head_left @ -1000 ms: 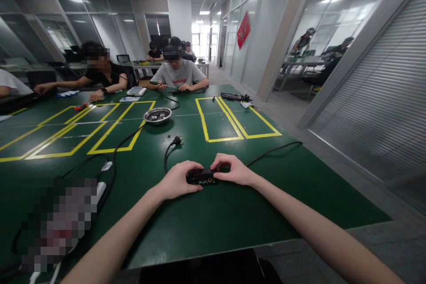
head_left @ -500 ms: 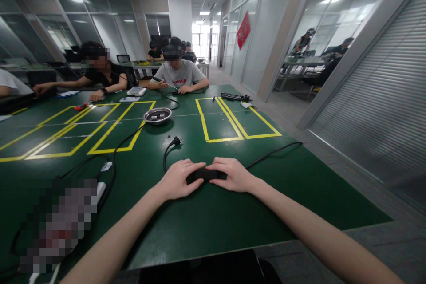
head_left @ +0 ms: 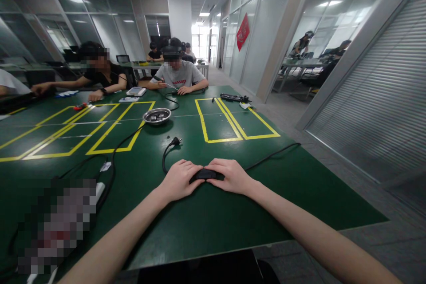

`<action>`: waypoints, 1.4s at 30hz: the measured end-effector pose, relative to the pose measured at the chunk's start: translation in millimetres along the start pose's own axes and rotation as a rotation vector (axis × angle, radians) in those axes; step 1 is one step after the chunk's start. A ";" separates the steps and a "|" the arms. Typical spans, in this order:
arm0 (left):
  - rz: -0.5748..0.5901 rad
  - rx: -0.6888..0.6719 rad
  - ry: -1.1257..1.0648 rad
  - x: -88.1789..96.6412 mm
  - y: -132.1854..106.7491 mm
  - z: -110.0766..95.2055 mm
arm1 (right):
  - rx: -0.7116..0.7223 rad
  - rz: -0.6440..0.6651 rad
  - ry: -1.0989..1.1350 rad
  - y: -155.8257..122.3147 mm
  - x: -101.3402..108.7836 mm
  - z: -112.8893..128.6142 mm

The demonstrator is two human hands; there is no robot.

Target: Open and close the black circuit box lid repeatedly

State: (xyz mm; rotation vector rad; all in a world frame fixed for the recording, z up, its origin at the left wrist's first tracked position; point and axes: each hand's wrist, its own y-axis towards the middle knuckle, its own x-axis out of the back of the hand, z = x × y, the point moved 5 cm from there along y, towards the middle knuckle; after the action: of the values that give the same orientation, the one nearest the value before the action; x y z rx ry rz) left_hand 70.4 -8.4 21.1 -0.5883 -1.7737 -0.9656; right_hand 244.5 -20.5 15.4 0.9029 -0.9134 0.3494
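A small black box-shaped device (head_left: 205, 174) lies flat on the green table (head_left: 216, 217), close in front of me. My left hand (head_left: 178, 180) presses down on its left end with the fingers curled over it. My right hand (head_left: 233, 176) covers its right end the same way. Most of the device is hidden under my fingers. A black cable (head_left: 273, 154) runs from under my right hand to the table's right edge. Another black cord with a plug (head_left: 175, 141) curves away just beyond my left hand.
A metal bowl (head_left: 157, 116) sits farther out, between yellow taped rectangles (head_left: 233, 122). A white power strip (head_left: 99, 187) and black cables lie at the left. Two people sit at the far side, working with their hands. A black tool (head_left: 234, 96) lies at the far right corner.
The device was tilted up with its green board edge facing me; it now lies flat. Both hands have closed over its top and pressed nearer together.
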 end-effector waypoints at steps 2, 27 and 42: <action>0.000 -0.012 -0.009 1.0 0.5 -1.1 | -0.006 0.003 0.046 0.3 1.3 -0.5; 0.046 0.421 -0.640 -3.6 2.1 15.0 | -0.010 0.073 -0.012 0.0 3.0 0.9; 0.023 0.245 -0.241 -2.4 2.5 1.2 | -0.306 0.047 0.144 3.1 2.5 -8.6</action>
State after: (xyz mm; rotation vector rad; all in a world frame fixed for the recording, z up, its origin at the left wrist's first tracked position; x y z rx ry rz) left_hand 72.6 -5.9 19.5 -0.5851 -2.0574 -0.6684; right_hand 248.7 -12.0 16.5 0.5684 -0.8294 0.3010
